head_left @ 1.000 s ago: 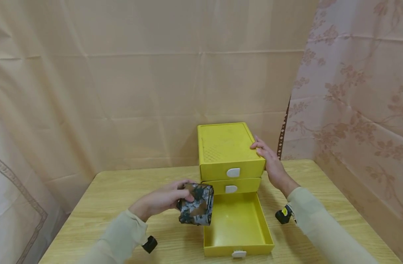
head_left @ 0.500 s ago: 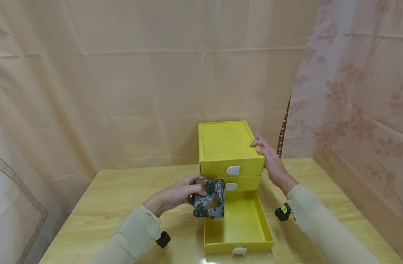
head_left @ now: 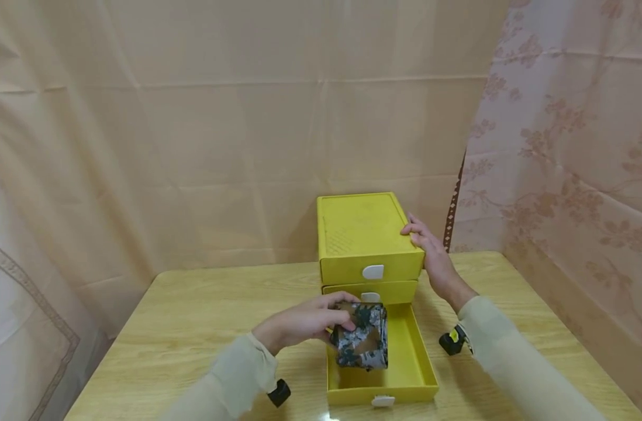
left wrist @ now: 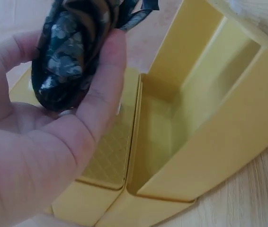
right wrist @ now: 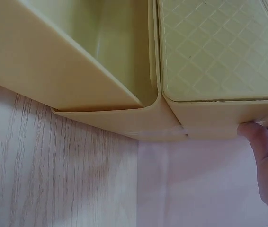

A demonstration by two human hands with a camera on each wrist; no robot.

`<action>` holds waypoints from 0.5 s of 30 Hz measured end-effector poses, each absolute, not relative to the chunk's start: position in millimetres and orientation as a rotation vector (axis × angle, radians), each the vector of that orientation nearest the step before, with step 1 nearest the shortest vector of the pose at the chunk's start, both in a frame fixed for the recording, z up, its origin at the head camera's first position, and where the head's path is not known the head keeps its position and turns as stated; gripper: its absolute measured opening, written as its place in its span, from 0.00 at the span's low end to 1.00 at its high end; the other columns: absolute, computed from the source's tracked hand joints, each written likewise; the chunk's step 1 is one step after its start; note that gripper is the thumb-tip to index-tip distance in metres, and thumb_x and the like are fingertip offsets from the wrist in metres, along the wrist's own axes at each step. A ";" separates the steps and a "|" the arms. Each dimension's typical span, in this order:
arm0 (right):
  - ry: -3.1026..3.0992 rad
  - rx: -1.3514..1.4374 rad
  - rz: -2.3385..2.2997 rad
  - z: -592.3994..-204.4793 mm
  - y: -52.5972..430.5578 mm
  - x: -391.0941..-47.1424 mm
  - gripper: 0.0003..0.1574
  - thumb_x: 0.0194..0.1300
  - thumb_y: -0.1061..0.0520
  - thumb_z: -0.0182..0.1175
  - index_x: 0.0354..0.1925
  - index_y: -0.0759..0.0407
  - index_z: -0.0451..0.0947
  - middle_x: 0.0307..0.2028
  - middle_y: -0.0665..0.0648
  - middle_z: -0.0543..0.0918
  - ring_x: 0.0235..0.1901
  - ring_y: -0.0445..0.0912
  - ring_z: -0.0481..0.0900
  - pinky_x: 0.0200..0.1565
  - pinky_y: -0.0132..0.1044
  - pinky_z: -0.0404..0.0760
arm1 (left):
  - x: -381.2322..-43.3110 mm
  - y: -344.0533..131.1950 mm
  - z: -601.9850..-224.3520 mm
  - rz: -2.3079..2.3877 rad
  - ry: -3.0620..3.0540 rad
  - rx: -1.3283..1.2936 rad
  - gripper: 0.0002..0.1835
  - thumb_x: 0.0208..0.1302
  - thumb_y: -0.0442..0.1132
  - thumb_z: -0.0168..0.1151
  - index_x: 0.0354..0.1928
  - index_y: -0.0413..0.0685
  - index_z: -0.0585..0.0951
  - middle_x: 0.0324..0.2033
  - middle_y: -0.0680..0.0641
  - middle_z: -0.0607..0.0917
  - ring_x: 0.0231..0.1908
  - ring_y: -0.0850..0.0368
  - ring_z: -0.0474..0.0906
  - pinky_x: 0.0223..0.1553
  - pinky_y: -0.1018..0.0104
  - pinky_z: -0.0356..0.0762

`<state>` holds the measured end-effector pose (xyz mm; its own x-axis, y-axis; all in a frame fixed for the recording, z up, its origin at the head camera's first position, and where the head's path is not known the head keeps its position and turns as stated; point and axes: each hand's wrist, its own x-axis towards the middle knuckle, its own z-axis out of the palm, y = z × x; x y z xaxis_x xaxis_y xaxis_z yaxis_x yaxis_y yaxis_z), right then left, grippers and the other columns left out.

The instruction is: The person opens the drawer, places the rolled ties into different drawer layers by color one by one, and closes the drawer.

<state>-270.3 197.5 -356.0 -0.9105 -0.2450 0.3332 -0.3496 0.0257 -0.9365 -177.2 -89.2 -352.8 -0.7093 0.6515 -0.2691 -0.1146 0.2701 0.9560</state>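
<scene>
My left hand (head_left: 307, 321) pinches a folded camouflage wallet (head_left: 362, 345), thumb on its upper face. The wallet hangs over the pulled-out bottom drawer (head_left: 413, 356), overlapping its left part in the head view. Close up in the left wrist view, the wallet (left wrist: 65, 61) shows dark layered folds between thumb and fingers. My right hand (head_left: 435, 257) rests against the right side of the yellow drawer unit (head_left: 360, 225), its fingertips on the top edge. In the right wrist view the fingers (right wrist: 262, 142) touch the side wall.
Above the drawer are two pushed-in drawers with white pull tabs (head_left: 373, 272). The unit stands on a wooden table (head_left: 221, 316), close to the beige curtain (head_left: 221, 146) behind. A floral curtain (head_left: 573, 146) hangs along the right side.
My left hand has carried the wallet rightward, from the drawer's left edge to over the drawer, and lowered it slightly. My right hand keeps its place on the drawer unit.
</scene>
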 end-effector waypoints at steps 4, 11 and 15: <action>-2.190 0.638 2.029 -360.6 198.9 -272.8 0.17 0.76 0.51 0.37 0.50 0.56 0.69 0.74 0.49 0.45 0.71 0.54 0.43 0.45 0.38 0.74 | -180.7 -79.2 -353.9 1.441 1.892 0.475 0.23 0.65 0.44 0.54 0.62 0.58 0.68 0.48 0.44 0.77 0.49 0.52 0.74 0.40 0.53 0.79; -2.206 0.609 2.030 -361.8 200.8 -274.0 0.17 0.76 0.52 0.35 0.51 0.56 0.68 0.74 0.51 0.44 0.70 0.56 0.44 0.42 0.38 0.74 | -184.8 -61.0 -356.1 1.447 1.824 0.359 0.27 0.61 0.38 0.59 0.61 0.46 0.65 0.49 0.41 0.73 0.47 0.48 0.74 0.38 0.51 0.81; -2.214 0.589 2.032 -362.0 200.6 -273.8 0.17 0.76 0.52 0.35 0.51 0.56 0.68 0.74 0.51 0.45 0.70 0.55 0.44 0.43 0.38 0.74 | -186.7 -53.6 -360.1 1.441 1.817 0.310 0.26 0.60 0.35 0.60 0.60 0.43 0.66 0.48 0.40 0.72 0.46 0.46 0.74 0.37 0.51 0.81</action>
